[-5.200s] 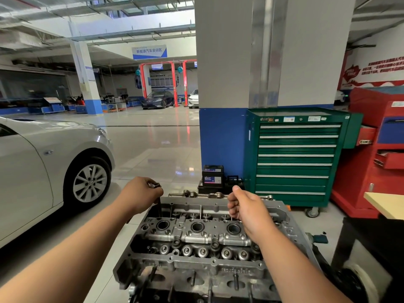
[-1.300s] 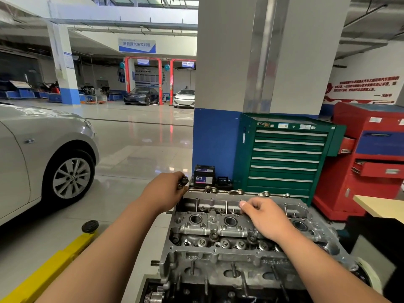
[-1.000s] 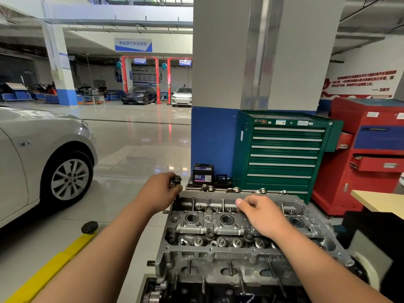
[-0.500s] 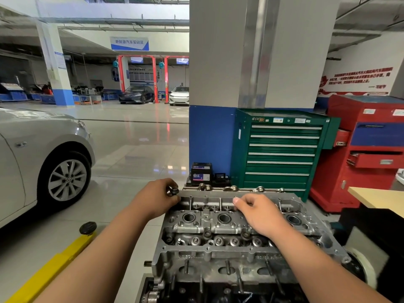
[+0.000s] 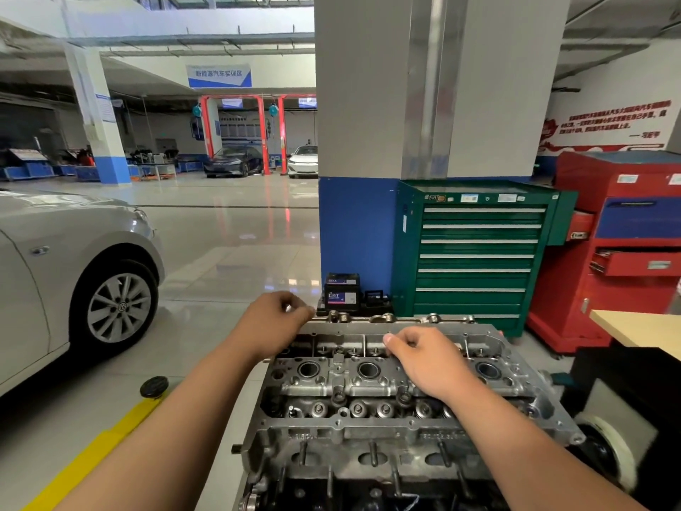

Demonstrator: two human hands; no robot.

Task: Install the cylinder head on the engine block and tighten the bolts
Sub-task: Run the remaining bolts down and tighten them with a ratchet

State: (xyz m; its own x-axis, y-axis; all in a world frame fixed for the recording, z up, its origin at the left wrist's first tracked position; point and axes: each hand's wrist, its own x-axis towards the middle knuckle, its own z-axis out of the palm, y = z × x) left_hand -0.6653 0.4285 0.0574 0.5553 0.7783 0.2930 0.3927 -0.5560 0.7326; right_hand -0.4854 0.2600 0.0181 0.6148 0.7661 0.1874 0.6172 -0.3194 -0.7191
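Cylinder head (image 5: pixel 368 429): it sits flat on the engine block (image 5: pixel 331 492) right in front of you, valve side up, with 3 round wells showing.
Right hand (image 5: pixel 423 359): it rests on the head's far row with thumb and fingers curled down. What they hold is hidden, so the grip cannot be told.
Left hand (image 5: pixel 274 324): your fingers close tight at the far-left corner, pinching what looks like a bolt (image 5: pixel 288 307), probably to start it by hand.
Stage: the head appears seated and no wrench is in view, so tightening looks yet to come.
Floor (image 5: pixel 228 252): pale and glossy, with a yellow strip (image 5: pixel 92 455) at your left.
Room: a silver car (image 5: pixel 55 271) stands left, and a battery (image 5: pixel 342 293) sits by the blue-based pillar (image 5: pixel 405 105). A green tool cabinet (image 5: pixel 475 252) and a red cabinet (image 5: pixel 626 234) stand right, with red lift posts (image 5: pixel 262 134) far back.
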